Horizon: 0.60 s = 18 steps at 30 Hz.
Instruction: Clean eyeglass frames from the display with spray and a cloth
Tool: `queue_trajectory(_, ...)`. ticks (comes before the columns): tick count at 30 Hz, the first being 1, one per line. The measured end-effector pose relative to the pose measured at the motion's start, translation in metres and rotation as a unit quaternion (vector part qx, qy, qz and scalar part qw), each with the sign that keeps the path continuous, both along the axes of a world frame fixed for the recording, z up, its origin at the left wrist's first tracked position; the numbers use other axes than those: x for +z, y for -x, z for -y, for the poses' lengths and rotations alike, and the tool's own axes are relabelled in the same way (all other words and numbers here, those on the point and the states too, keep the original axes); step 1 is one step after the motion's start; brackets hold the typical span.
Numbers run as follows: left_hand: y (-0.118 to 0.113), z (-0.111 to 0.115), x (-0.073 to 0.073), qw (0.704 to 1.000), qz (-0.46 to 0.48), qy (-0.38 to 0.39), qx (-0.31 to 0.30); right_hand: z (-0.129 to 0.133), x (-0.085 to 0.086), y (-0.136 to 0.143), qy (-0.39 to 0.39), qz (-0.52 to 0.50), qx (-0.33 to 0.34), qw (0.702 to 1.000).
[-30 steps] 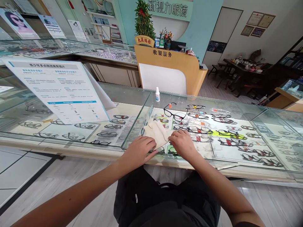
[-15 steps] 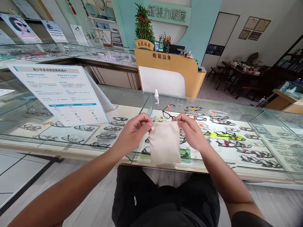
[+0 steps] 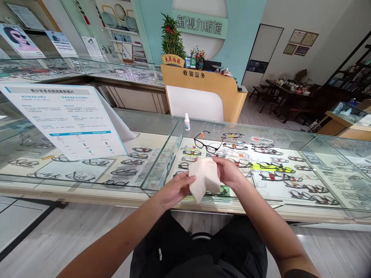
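Note:
A cream cloth (image 3: 204, 178) is held between my hands above the front edge of the glass display case. My left hand (image 3: 176, 189) pinches its left side between thumb and fingers. At the cloth's upper right, my right hand (image 3: 228, 172) grips it, with some fingers behind the fabric. The cloth is bunched, with one corner hanging down. Behind it, black-framed glasses (image 3: 208, 146) stand open on the glass top. A small white spray bottle (image 3: 187, 122) stands upright farther back and to the left.
Rows of glasses lie inside the glass case (image 3: 162, 164). A folded white sign (image 3: 66, 119) with printed text stands on the left. Beyond the case is a wooden counter (image 3: 199, 83) with a plant (image 3: 172, 38) on it. My legs are below the case's front edge.
The cloth was spread flat and hung from its two upper corners; now it is folded and bunched. My left hand has moved lower, and both hands have changed their hold. The view has shifted slightly.

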State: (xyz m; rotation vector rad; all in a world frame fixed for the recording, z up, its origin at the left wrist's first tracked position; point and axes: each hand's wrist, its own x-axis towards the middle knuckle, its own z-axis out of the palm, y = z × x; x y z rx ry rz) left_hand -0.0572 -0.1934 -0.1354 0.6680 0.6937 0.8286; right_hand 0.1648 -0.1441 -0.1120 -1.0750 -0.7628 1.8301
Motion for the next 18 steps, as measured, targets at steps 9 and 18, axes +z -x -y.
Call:
queue_trajectory(9, 0.007, 0.012, -0.002, 0.995, 0.012, 0.058, 0.082, 0.002, 0.013, -0.005, -0.181, 0.240, 0.131, 0.945)
queue_trajectory(18, 0.021, 0.025, 0.012, 0.985, 0.052, 0.062, 0.155, -0.110, 0.050, 0.007, -0.246, 0.579, 0.122, 0.768)
